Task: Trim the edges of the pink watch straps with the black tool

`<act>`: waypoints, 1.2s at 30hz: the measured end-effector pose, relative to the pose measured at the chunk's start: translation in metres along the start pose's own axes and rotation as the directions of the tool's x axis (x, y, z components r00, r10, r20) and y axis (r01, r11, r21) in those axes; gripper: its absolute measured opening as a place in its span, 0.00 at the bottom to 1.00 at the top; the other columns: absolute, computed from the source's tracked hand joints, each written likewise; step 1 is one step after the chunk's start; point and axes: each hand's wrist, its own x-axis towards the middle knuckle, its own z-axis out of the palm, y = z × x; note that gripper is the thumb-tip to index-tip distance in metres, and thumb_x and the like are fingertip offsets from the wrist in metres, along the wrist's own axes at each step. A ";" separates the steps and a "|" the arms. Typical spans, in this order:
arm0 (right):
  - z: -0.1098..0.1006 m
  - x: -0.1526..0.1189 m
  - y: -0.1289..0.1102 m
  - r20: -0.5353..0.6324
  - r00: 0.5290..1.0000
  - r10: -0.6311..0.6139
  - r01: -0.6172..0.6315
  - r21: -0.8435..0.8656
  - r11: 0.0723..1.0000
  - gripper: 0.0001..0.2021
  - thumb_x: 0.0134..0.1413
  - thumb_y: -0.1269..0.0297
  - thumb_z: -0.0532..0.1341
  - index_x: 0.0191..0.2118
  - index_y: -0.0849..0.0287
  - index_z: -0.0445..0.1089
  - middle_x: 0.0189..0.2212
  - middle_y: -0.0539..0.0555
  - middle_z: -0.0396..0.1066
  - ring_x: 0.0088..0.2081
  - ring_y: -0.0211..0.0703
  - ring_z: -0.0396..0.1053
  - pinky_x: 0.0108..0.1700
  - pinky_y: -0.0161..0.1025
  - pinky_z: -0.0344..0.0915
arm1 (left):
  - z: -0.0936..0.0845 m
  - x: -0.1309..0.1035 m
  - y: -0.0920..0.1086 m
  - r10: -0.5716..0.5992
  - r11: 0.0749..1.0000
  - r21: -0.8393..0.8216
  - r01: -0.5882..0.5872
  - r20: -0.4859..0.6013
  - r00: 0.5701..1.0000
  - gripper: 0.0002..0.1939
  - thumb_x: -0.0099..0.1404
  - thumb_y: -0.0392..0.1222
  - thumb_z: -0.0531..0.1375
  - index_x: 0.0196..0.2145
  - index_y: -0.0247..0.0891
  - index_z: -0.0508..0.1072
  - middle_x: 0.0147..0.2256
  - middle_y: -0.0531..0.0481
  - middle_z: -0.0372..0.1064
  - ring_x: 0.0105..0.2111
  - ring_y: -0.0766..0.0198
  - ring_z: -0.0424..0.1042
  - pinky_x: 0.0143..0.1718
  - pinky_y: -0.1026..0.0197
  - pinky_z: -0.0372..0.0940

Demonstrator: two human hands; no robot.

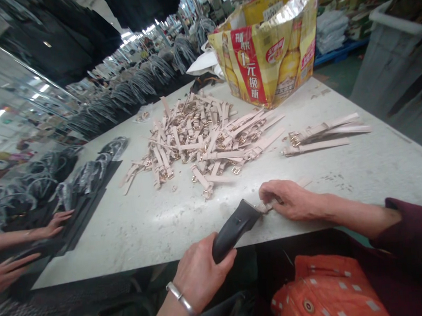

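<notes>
My left hand [201,270], with a silver bangle at the wrist, is wrapped round a black handheld tool [236,226] shaped like a hair clipper. The tool's head points up and right, close to the fingers of my right hand [291,200]. Those fingers are closed on a pale pink buckle strap [268,205]; its buckle end is at the tool's head, but I cannot tell whether they touch. Beyond my hands lies a heap of similar buckle straps [198,134]. Several more straps [320,132] lie together at the right.
A yellow beer-printed bag [262,66] stands open at the back of the white table [147,236]. On the left, another person's hands [53,224] rest near dark pieces with wrapped handles [81,180]. A grey bin [389,61] stands beyond the right edge.
</notes>
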 end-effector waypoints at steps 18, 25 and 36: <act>-0.013 -0.012 0.005 -0.037 0.998 -0.056 0.046 -0.227 0.973 0.06 0.49 0.68 0.59 0.36 0.60 0.70 0.32 0.56 0.67 0.38 0.46 0.63 0.41 0.42 0.58 | 0.007 0.003 0.004 -0.028 0.991 -0.129 0.025 -0.024 0.999 0.14 0.58 0.52 0.55 0.30 0.38 0.70 0.20 0.53 0.68 0.20 0.67 0.66 0.22 0.67 0.53; -0.010 -0.014 0.010 -0.024 1.000 0.005 -0.009 -0.160 0.987 0.07 0.48 0.70 0.59 0.36 0.61 0.70 0.32 0.55 0.68 0.36 0.44 0.63 0.38 0.38 0.58 | 0.010 0.002 0.001 -0.020 0.997 -0.070 0.016 -0.049 0.999 0.15 0.57 0.53 0.55 0.29 0.39 0.71 0.23 0.52 0.69 0.23 0.66 0.68 0.24 0.67 0.54; -0.010 -0.013 0.007 -0.047 0.995 0.089 -0.094 -0.120 0.988 0.09 0.45 0.71 0.60 0.36 0.61 0.70 0.31 0.54 0.68 0.33 0.42 0.63 0.36 0.36 0.57 | 0.005 0.008 0.008 -0.058 0.989 -0.142 0.050 -0.053 0.997 0.16 0.58 0.53 0.54 0.32 0.37 0.70 0.18 0.53 0.67 0.20 0.66 0.68 0.24 0.66 0.56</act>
